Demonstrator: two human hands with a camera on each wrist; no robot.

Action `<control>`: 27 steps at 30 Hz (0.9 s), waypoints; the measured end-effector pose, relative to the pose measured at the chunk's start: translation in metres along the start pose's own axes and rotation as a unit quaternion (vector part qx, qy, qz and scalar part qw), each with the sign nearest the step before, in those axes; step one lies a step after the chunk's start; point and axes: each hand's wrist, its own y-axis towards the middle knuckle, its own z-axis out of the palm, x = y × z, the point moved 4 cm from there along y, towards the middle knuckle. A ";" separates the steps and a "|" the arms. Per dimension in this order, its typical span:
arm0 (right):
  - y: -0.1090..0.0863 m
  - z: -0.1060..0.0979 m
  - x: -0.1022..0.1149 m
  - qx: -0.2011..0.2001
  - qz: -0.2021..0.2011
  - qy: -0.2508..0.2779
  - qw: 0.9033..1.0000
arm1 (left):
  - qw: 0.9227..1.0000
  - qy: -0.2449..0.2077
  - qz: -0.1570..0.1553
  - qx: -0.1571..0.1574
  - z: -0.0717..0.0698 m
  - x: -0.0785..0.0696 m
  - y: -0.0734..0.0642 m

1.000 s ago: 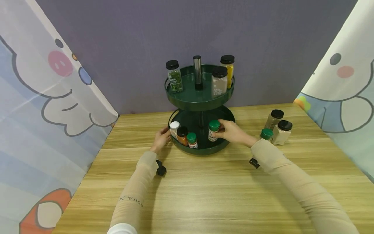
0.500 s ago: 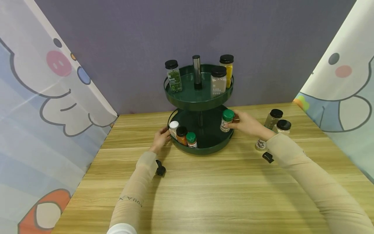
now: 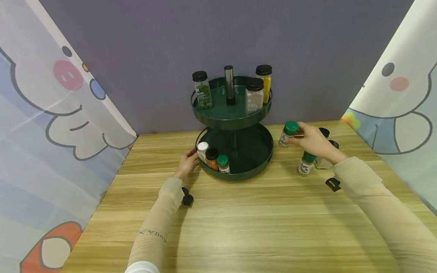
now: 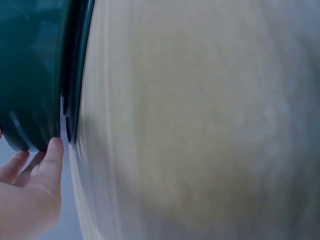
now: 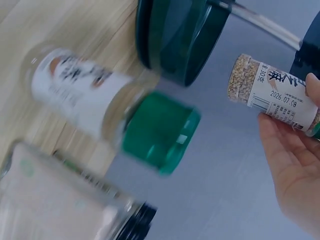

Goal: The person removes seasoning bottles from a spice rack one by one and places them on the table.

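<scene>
My right hand (image 3: 313,140) pinches a green-capped spice jar (image 3: 286,134) between thumb and fingers, tilted in the air right of the two-tier green rack. Tan granules show through this spice jar (image 5: 275,92) in the right wrist view. My left hand (image 3: 186,163) rests at the left side of the lower tray (image 3: 244,176); in the left wrist view its fairly straight fingers (image 4: 54,150) touch the tray's outer wall (image 4: 35,100). A white-capped jar (image 3: 203,148), a black-capped orange jar (image 3: 212,159) and a green-capped jar (image 3: 223,164) stand in that tray.
The upper tray (image 3: 232,123) holds a green-herb jar (image 3: 203,93), a black pepper jar (image 3: 254,96) and a yellow jar (image 3: 265,85). On the table at right stand another green-capped jar (image 3: 305,165) and two black-capped jars, partly behind my right hand. A wall rises behind.
My right hand has lifted the green-capped spice jar out of the lower tray and carried it right, past the rim. The left hand has stayed at the tray's left side.
</scene>
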 end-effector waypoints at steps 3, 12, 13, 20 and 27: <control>-0.006 -0.008 -0.010 -0.008 0.015 -0.001 1.000 | 1.000 0.004 -0.001 0.001 0.000 0.000 0.000; -0.022 -0.024 -0.039 -0.043 0.033 -0.020 0.998 | 1.000 0.002 0.004 0.001 0.000 0.001 0.000; -0.023 -0.024 -0.041 -0.049 0.035 -0.022 0.998 | 1.000 0.001 0.003 0.000 0.000 0.002 0.000; -0.031 -0.026 -0.053 -0.069 0.048 -0.040 0.996 | 1.000 0.008 0.004 0.001 -0.001 0.002 -0.002; -0.038 -0.024 -0.065 -0.082 0.056 -0.032 0.995 | 1.000 0.010 0.007 0.002 0.001 0.000 -0.002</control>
